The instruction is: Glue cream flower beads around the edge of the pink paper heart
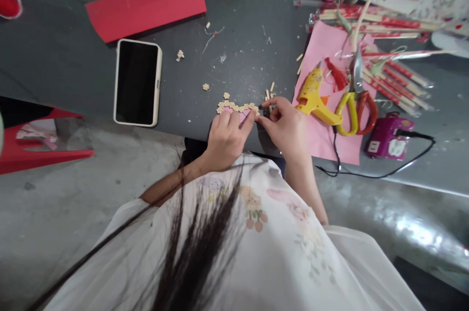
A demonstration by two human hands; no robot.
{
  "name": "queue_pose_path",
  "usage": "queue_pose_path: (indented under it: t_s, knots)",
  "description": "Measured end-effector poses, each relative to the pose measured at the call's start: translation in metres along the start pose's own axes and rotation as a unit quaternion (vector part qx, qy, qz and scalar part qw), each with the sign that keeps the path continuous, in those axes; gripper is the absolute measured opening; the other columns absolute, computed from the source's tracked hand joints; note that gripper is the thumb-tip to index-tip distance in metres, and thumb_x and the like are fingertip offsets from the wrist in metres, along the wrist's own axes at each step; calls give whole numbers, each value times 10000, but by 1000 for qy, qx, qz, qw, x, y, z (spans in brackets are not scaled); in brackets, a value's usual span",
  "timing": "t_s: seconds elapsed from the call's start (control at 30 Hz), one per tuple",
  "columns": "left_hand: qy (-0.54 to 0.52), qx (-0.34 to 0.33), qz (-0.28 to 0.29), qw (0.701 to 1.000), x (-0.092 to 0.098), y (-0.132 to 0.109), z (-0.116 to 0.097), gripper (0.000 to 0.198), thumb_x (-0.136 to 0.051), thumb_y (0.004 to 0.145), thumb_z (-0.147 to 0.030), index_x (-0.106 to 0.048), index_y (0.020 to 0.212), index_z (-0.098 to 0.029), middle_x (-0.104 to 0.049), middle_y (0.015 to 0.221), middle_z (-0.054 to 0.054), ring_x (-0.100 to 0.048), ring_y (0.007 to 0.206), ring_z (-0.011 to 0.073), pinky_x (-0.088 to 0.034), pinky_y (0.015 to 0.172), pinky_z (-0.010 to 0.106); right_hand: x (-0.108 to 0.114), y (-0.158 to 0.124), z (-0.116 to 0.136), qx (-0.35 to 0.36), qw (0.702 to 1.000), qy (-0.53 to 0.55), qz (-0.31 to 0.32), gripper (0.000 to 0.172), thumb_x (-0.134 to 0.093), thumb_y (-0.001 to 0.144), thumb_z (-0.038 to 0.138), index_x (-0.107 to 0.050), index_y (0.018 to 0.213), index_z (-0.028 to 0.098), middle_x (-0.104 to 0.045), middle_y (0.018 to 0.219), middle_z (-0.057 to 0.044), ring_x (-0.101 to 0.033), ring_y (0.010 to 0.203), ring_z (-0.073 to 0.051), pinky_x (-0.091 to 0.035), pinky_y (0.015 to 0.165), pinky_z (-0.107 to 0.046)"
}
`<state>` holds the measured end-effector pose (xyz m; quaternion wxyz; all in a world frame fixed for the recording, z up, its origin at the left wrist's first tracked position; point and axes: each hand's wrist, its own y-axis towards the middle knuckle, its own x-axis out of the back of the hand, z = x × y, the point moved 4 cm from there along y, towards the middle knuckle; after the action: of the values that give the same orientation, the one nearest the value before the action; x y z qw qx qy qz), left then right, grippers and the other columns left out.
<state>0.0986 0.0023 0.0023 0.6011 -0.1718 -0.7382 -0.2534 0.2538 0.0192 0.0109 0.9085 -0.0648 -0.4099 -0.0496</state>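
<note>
Near the table's front edge lies a piece of pink paper point(242, 116), its upper edge lined with beige clusters point(229, 105) that look like short stick slices. My left hand point(226, 137) is closed over the paper, its fingertips pressing it to the table. At the right end of the beige row, my right hand point(287, 125) brings thumb and index finger together in a pinch. Whatever lies between those fingertips is too small to make out. Loose short sticks point(269, 93) lie just behind that hand. A small flower-like cluster point(205, 87) sits apart to the left.
On the right, a yellow glue gun point(314, 98) and scissors point(354, 86) lie on pink paper point(322, 47), near packaged sticks point(399, 76) and a purple box point(392, 139) with a black cable. A phone point(137, 83) and red sheet point(146, 7) lie left.
</note>
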Motion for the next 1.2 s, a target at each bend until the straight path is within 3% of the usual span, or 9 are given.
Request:
queue_pose_path:
  t_s: [1.2]
  knots:
    - [6, -5, -1, 1000, 0, 0, 0, 433, -341, 1004, -220, -500, 1405, -198, -578, 889, 100, -553, 897, 251, -369, 784, 364, 1, -1, 3, 1, 1000, -6, 2, 159, -710, 779, 252, -684, 931, 213, -461, 568, 79, -454, 541, -110, -343, 577, -237]
